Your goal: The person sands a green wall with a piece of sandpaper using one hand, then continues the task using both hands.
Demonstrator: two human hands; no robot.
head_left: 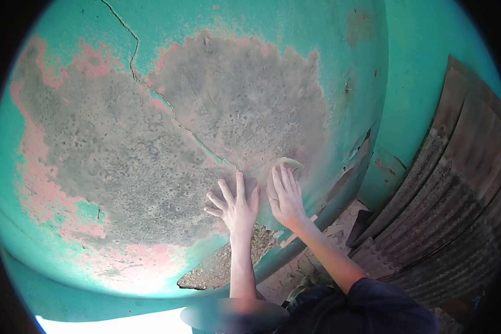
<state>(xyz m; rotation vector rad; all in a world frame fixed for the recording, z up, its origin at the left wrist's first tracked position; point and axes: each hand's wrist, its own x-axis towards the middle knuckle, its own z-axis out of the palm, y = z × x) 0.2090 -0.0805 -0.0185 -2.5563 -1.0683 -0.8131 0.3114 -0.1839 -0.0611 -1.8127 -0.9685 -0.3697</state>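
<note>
My left hand (236, 207) lies flat on the wall (245, 106), its fingers spread apart and nothing held in it. To its right, my right hand (286, 197) presses a piece of sandpaper (293, 162) against the wall with its fingers close together. Only a pale curved edge of the sandpaper shows above the fingertips. Pale dust coats both hands. Around them is a large bare grey patch, bordered by pink and turquoise paint. A jagged crack (175, 115) runs from the top down to just above my left fingertips.
Below my left hand, broken plaster (206, 271) exposes rough material. Corrugated sheets (440, 206) lean at the right, beside another turquoise wall (414, 83). A small nail-like piece (99, 213) sticks out at the lower left. Rubble lies beneath my right forearm.
</note>
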